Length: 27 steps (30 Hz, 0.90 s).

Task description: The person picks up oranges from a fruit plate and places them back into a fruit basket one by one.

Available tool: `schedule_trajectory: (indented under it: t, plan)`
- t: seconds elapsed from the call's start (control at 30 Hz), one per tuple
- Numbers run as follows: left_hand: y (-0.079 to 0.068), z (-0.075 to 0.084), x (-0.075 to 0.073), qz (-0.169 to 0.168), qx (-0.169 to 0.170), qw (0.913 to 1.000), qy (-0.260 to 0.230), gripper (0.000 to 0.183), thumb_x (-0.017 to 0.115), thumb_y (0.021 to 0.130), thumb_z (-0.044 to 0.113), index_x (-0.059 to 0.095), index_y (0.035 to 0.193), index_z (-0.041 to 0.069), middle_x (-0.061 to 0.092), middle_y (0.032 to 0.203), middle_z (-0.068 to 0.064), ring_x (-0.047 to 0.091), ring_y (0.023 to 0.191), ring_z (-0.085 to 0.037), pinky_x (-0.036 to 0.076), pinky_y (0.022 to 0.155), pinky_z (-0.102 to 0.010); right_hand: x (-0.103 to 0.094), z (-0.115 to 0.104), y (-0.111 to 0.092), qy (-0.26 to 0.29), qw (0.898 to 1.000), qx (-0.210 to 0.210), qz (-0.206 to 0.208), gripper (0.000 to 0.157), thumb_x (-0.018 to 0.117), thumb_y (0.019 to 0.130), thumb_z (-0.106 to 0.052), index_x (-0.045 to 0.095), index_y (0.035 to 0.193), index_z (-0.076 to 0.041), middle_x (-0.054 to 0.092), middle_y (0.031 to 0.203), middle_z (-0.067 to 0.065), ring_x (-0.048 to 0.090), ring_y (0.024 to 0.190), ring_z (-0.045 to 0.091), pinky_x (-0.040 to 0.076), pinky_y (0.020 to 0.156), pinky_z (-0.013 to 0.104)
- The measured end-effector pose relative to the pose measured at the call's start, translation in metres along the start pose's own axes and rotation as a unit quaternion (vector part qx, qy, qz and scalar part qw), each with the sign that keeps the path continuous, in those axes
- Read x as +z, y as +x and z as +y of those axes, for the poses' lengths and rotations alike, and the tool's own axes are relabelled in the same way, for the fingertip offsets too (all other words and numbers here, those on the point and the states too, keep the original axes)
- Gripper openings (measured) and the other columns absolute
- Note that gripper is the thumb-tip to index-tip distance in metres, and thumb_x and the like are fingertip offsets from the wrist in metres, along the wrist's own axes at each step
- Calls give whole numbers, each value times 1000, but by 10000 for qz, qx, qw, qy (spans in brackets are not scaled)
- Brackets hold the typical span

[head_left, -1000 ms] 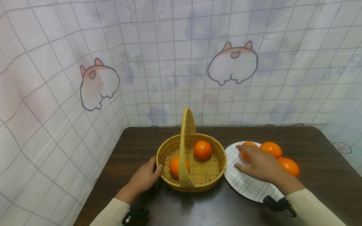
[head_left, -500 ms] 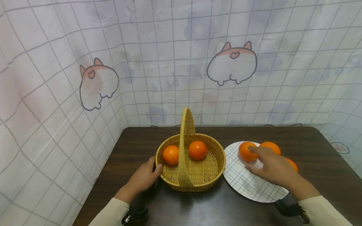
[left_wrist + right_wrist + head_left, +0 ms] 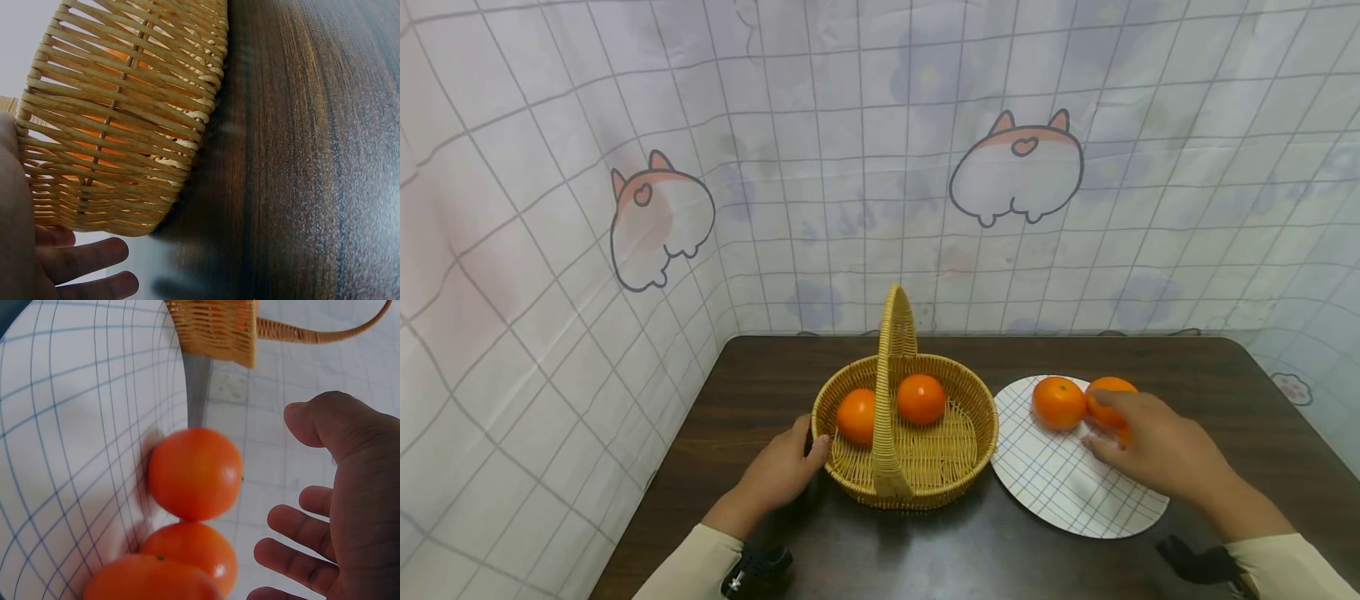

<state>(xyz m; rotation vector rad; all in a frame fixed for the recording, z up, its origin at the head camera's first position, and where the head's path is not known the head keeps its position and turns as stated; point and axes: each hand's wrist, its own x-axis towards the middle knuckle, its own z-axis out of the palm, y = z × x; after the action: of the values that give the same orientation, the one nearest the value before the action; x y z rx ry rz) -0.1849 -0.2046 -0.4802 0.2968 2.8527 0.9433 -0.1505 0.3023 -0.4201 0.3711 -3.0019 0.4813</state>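
Observation:
My left hand (image 3: pixel 785 465) holds the left side of a wicker basket (image 3: pixel 934 492), with the thumb at the rim and the fingers along the outside wall. In the left wrist view several fingers (image 3: pixel 87 259) reach past the woven side (image 3: pixel 125 119). Two oranges, one on the left (image 3: pixel 855 416) and one on the right (image 3: pixel 921 399), lie inside. My right hand (image 3: pixel 1161 442) hovers over the plate (image 3: pixel 1060 483), fingers spread and holding nothing. Close to it are three oranges: one (image 3: pixel 195 474), a second (image 3: pixel 209 550) touching it, and a nearer one (image 3: pixel 153 579).
The basket's tall arched handle (image 3: pixel 886 400) rises across its middle. Plate and basket stand side by side on a dark wooden table (image 3: pixel 760 375). A white grid-patterned cloth (image 3: pixel 850 208) hangs behind and to the left.
My right hand has moved right and slightly nearer to me over the plate. The two oranges in the basket have rolled and settled further left. My left hand stays at the basket.

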Motion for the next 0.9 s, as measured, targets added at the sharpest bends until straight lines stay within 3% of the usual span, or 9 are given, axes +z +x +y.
schedule_trajectory:
  t: [0.37, 0.9]
  plan:
    - [-1, 0, 1, 58, 1, 10000, -2, 61, 48, 108, 42, 38, 154, 3, 62, 135, -12, 62, 119, -27, 48, 97, -54, -5, 19, -8, 24, 9998, 17, 204, 73, 79, 87, -50, 59, 137, -1, 58, 130, 33, 56, 115, 53, 50, 74, 70]
    - [-7, 7, -2, 72, 50, 10000, 0, 60, 48, 109, 40, 37, 155, 2, 63, 133, -13, 63, 118, -30, 48, 96, -55, -11, 46, -16, -26, 9994, 316, -151, 89, 73, 85, -66, 54, 143, -1, 54, 136, 32, 50, 120, 53, 46, 74, 74]
